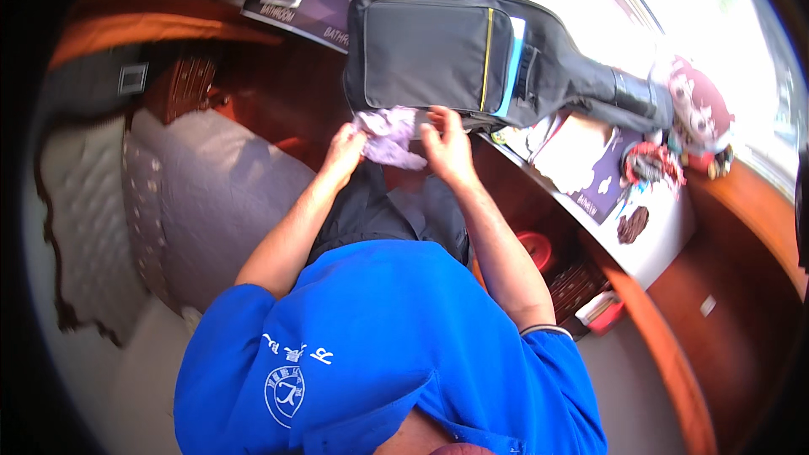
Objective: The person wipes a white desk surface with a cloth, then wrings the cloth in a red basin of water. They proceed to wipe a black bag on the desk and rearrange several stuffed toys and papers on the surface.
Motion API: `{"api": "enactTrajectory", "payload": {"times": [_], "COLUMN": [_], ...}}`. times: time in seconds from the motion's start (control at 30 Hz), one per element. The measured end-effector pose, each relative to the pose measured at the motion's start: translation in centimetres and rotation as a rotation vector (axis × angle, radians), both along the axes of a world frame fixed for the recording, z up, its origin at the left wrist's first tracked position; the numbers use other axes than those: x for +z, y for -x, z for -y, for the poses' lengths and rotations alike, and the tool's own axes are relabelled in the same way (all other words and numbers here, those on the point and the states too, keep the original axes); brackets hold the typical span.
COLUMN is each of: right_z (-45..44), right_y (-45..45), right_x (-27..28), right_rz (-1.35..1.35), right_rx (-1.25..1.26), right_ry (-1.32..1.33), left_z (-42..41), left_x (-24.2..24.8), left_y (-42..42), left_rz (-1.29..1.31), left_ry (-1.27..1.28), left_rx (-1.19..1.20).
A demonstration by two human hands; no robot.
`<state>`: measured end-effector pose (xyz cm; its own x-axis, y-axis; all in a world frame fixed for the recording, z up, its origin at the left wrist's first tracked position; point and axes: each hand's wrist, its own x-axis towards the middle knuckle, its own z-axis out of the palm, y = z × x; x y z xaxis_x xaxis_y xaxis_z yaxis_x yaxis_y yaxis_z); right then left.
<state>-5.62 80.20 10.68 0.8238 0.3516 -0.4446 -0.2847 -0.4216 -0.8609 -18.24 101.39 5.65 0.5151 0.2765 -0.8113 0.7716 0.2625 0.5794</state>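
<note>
A crumpled light-purple cloth hangs at the near edge of a black guitar bag. My left hand grips the cloth's left side. Just right of the cloth is my right hand, its thumb and fingers apart; no cloth shows between them. The guitar bag lies flat, its wide body towards the left and its neck pointing right. A large front pocket with a yellow stripe faces up, and a blue and white flat item shows at the pocket's right edge.
Under the bag is a desk with a dark printed mat. A plush toy, a red and grey bundle and a brown hair-tie-like item lie at the right, by a bright window. A bed stands left; a red round container is below the desk.
</note>
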Motion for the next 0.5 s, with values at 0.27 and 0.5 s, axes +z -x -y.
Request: {"api": "enactTrajectory", "payload": {"times": [0.27,0.5], "right_z": [18.3,19.9], "right_y": [-7.0,-11.2], "right_x": [-4.6,-6.1], "right_rz": [-0.238,-0.104], "right_rx": [0.151,0.338], "right_ry": [0.244,0.338], "left_z": [9.1,20.5], "left_x": [-5.0,-6.6], "left_y": [-3.7,-8.9], "left_rz": [0.09,0.302], "left_ry": [-0.482,-0.713], "left_rx": [0.311,0.199]}}
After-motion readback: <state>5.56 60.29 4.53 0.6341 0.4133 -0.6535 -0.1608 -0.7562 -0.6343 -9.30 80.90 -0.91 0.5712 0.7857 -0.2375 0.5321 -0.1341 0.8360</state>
